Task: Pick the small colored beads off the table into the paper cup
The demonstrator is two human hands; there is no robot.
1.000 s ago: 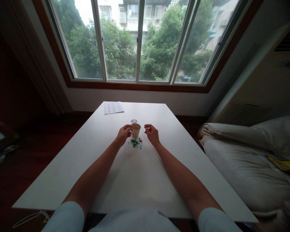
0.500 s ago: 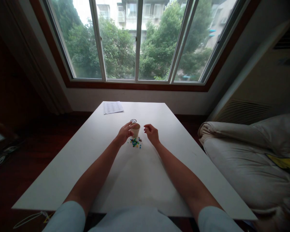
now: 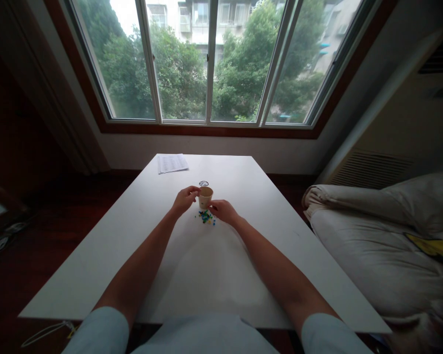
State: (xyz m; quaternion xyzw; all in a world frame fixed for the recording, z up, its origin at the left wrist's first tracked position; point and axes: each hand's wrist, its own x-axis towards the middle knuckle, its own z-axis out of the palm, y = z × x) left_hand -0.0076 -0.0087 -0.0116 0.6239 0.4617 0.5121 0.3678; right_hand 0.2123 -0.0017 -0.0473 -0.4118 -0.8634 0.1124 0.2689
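I have the left hand [image 3: 185, 199] at the left rim of the paper cup [image 3: 205, 196], but cannot tell if its grip holds on; a light, steadying touch suits. The cup stands upright, nearer the desk's [image 3: 276, 216] far edge than its near 1. Small coloured pieces [image 3: 205, 217] lie just nearside; I'd pinch 1 at a time. Beside them, I cannot tell whether the right hand's [image 3: 224, 211] grip holds any.
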